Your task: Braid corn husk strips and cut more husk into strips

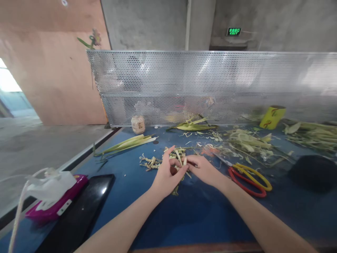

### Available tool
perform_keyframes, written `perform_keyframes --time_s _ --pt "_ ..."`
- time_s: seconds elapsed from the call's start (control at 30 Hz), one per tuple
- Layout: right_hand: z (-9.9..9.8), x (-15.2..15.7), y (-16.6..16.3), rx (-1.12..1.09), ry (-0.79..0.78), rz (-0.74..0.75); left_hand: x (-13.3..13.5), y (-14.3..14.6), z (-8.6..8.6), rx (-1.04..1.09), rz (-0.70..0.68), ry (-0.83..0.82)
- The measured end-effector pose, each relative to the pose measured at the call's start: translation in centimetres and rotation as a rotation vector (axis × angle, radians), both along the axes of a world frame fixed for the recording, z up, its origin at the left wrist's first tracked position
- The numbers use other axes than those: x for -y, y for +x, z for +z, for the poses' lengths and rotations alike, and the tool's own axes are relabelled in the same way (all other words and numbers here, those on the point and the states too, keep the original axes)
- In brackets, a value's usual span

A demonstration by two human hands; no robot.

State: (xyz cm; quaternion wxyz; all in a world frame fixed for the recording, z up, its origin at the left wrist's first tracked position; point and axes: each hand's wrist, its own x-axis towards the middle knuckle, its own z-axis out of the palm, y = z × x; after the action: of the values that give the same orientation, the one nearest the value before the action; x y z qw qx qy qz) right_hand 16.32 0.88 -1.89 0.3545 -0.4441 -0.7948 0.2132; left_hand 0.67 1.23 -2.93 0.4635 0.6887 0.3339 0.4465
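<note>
Over the blue tabletop, my left hand (168,172) is closed, with thumb and fingers around a pale corn husk strip (178,157). Close against it, my right hand (201,168) pinches the same bundle of strips near the thumb of the left. Its fingertips are partly hidden. Beneath and behind both hands lies a knotted, braided husk piece (152,162), its middle covered by the left hand. To the right of my right hand rest scissors (250,179) with one red and one yellow handle, blades pointing toward the back left.
Loose husks (244,140) and scraps spread along the back right. Several long husk leaves (129,143) lie at left, near a ball of twine (138,124). A yellow can (272,117) stands by the perforated metal screen (184,88). At left are a black tablet (81,207) and purple tissue box (56,203).
</note>
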Motion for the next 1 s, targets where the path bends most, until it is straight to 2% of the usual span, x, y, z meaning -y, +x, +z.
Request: perform_keyframes --time_s 0.23,0.4,0.53,0.6,0.67,0.77,0.87,1.0 --pt "-0.5 -0.4 0.2 -0.049 0.052 -0.097 -0.1 -0.1 0.0 -0.052 0.008 0.025" --pt "-1.2 -0.7 0.3 -0.063 0.146 -0.084 0.0 -0.1 0.1 -0.099 -0.023 0.039" --pt "-0.9 -1.5 0.7 -0.002 0.21 -0.138 0.1 -0.3 0.0 -0.144 -0.035 0.078" --pt "-0.3 -2.9 1.8 0.133 0.187 -0.25 0.1 -0.5 -0.1 -0.198 -0.024 0.125" --pt "0.4 -5.2 3.7 0.344 0.074 -0.432 0.1 -0.6 -0.2 -0.251 -0.007 0.159" --pt "1.4 -9.5 7.2 0.43 0.026 -0.567 0.0 -0.7 -0.5 -0.299 0.01 0.171" --pt "1.5 -13.5 10.3 0.502 -0.033 -0.657 -0.2 -0.8 -0.6 -0.348 0.026 0.174" --pt "0.4 -17.6 12.1 0.579 -0.14 -0.693 -0.5 -0.8 -0.7 -0.394 0.041 0.151"
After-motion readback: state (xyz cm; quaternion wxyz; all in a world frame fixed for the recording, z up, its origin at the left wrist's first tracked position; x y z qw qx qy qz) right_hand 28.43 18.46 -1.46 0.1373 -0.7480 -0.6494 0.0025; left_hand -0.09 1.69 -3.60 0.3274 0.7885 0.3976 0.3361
